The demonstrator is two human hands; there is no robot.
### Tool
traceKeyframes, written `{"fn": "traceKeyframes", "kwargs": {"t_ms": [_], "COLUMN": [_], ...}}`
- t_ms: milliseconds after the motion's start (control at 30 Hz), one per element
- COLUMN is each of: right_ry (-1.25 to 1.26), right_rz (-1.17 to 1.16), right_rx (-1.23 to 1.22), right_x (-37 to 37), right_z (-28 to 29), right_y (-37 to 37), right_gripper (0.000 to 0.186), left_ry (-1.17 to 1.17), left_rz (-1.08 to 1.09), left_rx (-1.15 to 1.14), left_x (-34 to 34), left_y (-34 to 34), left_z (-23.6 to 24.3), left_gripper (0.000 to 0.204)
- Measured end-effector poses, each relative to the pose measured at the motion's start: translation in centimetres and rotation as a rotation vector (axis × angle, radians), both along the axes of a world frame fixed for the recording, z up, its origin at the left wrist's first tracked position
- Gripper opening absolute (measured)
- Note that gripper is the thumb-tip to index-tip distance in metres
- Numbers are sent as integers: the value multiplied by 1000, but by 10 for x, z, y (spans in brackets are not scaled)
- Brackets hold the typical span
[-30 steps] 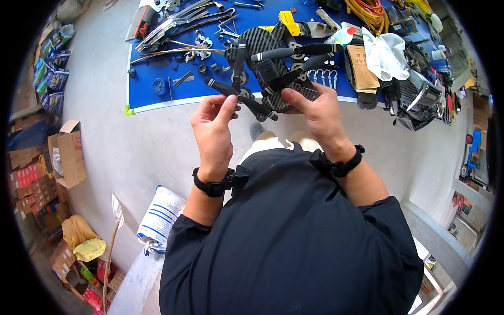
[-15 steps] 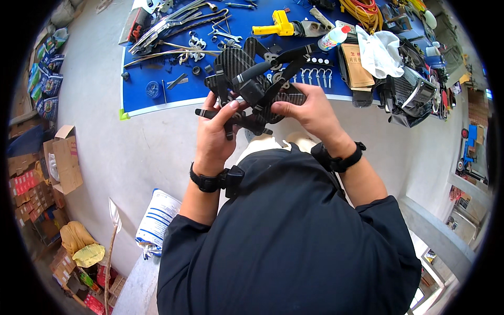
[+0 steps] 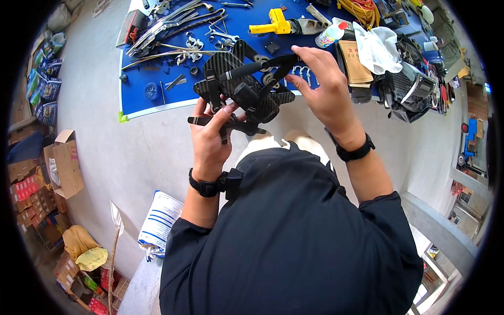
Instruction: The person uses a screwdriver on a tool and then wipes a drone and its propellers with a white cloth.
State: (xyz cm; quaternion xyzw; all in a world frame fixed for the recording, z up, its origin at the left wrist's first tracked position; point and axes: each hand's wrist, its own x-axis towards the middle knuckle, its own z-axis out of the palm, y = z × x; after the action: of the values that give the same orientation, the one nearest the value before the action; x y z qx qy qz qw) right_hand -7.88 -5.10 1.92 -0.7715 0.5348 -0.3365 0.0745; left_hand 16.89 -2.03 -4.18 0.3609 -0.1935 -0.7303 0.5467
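My left hand (image 3: 212, 134) is closed around the lower left side of a black device (image 3: 244, 86). That device has carbon-fibre-patterned panels and several dark, strap-like arms with pale stripes; I cannot tell its exact kind. Held up in front of my body, it hangs over the near edge of the blue table (image 3: 134, 100). To its right, my right hand (image 3: 323, 73) has thumb and fingers at the far end of one long black arm (image 3: 283, 60), which slants up to the right. The device partly hides the fingers of my left hand.
Metal rods (image 3: 168, 31), wrenches (image 3: 223, 35) and small fittings lie at the table's left. A yellow tool (image 3: 273, 23), a white bottle with a red cap (image 3: 331, 35), a brown booklet (image 3: 356, 63), a white cloth (image 3: 377, 47) and a black bag (image 3: 412, 97) crowd the right.
My right hand has left the device's right side and moved up to the end of the long arm. The device has shifted slightly left in my left hand.
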Motion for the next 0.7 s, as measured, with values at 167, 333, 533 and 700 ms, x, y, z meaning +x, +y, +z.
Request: {"fn": "traceKeyframes", "kwargs": {"t_ms": [167, 333, 533, 700], "right_ry": [-36, -255, -286, -348], "right_rz": [41, -94, -158, -66], "right_rx": [-62, 85, 114, 156], "right_x": [15, 28, 51, 48], "right_z": [-9, -12, -17, -10], "right_y": [12, 17, 18, 14], "right_gripper": [42, 59, 90, 91], "left_ry": [25, -5, -42, -81], "left_rz": [72, 108, 133, 91], "left_rx": [-28, -53, -103, -135], "left_x": [-7, -8, -20, -14], "left_y": [1, -1, 3, 2], "left_z": [13, 12, 18, 19], "left_gripper": [42, 41, 42, 41]}}
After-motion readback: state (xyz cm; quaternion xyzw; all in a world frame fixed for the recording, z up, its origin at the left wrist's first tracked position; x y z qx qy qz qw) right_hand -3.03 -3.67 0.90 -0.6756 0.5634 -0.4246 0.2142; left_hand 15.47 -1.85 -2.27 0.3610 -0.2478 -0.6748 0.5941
